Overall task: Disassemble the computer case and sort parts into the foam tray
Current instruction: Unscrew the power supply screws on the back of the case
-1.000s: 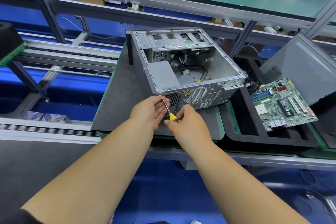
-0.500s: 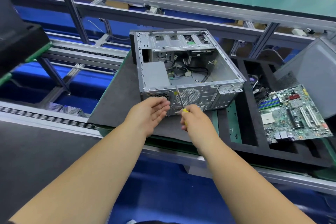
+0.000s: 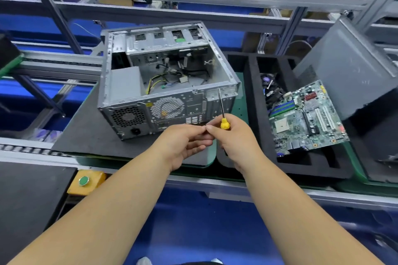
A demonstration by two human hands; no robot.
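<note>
The open grey computer case point(image 3: 137, 101) lies on a dark foam mat point(image 3: 90, 135), its rear panel facing me and loose cables inside. In front of that panel my right hand point(image 3: 234, 142) grips a yellow-handled screwdriver point(image 3: 224, 123) with the shaft pointing up. My left hand point(image 3: 183, 144) is palm-up with curled fingers, its thumb and forefinger tips meeting my right fingertips. Whether something small is pinched there is not visible. The black foam tray point(image 3: 252, 101) stands to the right, with a green motherboard point(image 3: 308, 120) lying in it.
A cooler with fan point(image 3: 269, 84) sits in the tray's far compartment. A grey side panel point(image 3: 349, 66) leans at the right. Aluminium conveyor rails point(image 3: 64, 62) run behind and to the left. A yellow box with a green button point(image 3: 84, 180) sits at the bench's front edge.
Both hands came back from the case's rear panel toward me. The screwdriver left the panel and now points up. My left hand's fingers curled and met my right fingertips.
</note>
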